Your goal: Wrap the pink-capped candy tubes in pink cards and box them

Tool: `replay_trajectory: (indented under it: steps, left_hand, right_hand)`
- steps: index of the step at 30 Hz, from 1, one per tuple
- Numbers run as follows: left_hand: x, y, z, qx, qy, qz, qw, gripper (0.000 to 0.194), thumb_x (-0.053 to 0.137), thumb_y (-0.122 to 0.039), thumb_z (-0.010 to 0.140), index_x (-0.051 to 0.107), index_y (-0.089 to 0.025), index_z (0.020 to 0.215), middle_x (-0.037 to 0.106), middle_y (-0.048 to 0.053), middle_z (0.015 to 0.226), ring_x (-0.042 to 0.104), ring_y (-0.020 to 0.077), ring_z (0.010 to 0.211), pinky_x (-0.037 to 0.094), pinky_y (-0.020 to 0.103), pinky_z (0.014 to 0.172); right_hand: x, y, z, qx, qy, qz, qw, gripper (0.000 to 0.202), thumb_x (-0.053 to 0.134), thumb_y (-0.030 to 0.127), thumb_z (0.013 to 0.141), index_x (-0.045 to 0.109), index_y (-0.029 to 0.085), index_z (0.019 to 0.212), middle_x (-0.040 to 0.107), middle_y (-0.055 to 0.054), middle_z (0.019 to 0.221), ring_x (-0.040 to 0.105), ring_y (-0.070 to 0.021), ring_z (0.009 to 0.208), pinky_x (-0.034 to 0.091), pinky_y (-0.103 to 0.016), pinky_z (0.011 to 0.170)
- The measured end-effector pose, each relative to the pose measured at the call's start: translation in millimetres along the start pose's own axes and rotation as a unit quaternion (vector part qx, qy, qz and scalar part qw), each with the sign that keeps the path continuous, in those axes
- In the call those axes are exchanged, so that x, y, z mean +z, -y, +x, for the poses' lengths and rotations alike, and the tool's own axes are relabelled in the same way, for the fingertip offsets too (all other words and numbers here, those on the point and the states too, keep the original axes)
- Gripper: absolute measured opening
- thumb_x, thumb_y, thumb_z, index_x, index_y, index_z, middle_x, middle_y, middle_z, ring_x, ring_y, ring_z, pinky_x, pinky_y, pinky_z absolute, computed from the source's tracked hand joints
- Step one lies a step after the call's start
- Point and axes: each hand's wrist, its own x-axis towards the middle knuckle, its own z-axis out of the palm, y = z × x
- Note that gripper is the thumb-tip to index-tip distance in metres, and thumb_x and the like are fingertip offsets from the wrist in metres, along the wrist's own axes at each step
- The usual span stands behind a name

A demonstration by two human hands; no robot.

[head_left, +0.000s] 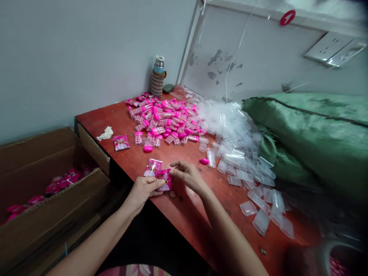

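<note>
My left hand (146, 188) is closed on a pink printed packet (165, 177), thumb on top, near the table's front edge. Another pink printed packet (153, 167) lies partly behind it, above my left fingers; whether I hold that one too is unclear. My right hand (186, 175) has its thumb and forefinger pinched at the upper right corner of the front packet. A third packet (121, 142) lies flat on the table to the left. Beyond my hands is a heap of clear tubes with pink caps, filled with small pink balls (169, 120).
Clear plastic tubes (244, 165) spread over the right of the red table (184, 214). One loose pink cap (204, 161) lies near them. A green sack (310, 130) leans at right. A bottle (158, 76) stands at the back. An open cardboard box (57, 207) holds pink packets at left.
</note>
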Motion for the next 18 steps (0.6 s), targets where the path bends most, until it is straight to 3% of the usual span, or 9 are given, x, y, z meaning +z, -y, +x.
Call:
replay_trajectory:
  steps: [2,5,10,13,18]
  left_hand:
    - [-0.4,0,-1,-0.013,-0.022,-0.018,1.000,0.020,0.073,-0.028,0.059,0.067,-0.008,0.061,0.064,0.007,0.062,0.061,0.0136,0.060,0.053,0.024,0.061]
    - [-0.6,0,-2,-0.036,-0.050,-0.059,0.996,0.019,0.075,-0.025,0.057,0.065,-0.009,0.059,0.063,0.006,0.061,0.060,0.0123,0.058,0.052,0.022,0.056]
    - [-4.5,-5,-3,-0.049,-0.078,-0.140,0.986,0.016,0.072,-0.023,0.061,0.064,-0.010,0.062,0.064,0.004,0.062,0.060,0.0116,0.056,0.053,0.022,0.054]
    - [-12.3,-11,-5,-0.043,-0.078,-0.153,0.984,0.013,0.070,-0.020,0.064,0.065,-0.009,0.068,0.066,0.007,0.067,0.062,0.0135,0.060,0.054,0.023,0.056]
    - [-20.1,-14,-6,-0.050,-0.071,-0.165,0.982,0.007,0.065,-0.014,0.068,0.066,-0.008,0.072,0.068,0.009,0.071,0.064,0.0160,0.066,0.054,0.024,0.059]
  right_hand:
    - [-22,-6,25,-0.008,-0.092,-0.182,0.979,0.021,0.046,0.033,0.081,0.061,0.018,0.084,0.064,-0.001,0.068,0.058,-0.0132,0.060,0.042,-0.023,0.057]
    - [-55,-20,71,0.004,-0.162,-0.274,0.948,0.023,0.041,0.024,0.082,0.061,0.015,0.089,0.065,-0.009,0.085,0.058,-0.0208,0.082,0.040,-0.031,0.073]
    - [-79,-46,120,-0.018,-0.147,-0.351,0.925,0.026,0.043,0.013,0.077,0.058,0.009,0.098,0.058,-0.020,0.106,0.047,-0.0283,0.105,0.030,-0.039,0.089]
    - [-79,-57,113,-0.047,-0.102,-0.368,0.923,0.031,0.040,0.008,0.075,0.058,0.010,0.099,0.059,-0.017,0.106,0.048,-0.0261,0.105,0.031,-0.038,0.090]
    - [-73,-66,59,-0.124,0.004,-0.356,0.926,0.042,0.032,0.001,0.071,0.059,0.018,0.099,0.061,-0.005,0.109,0.047,-0.0185,0.113,0.030,-0.037,0.096]
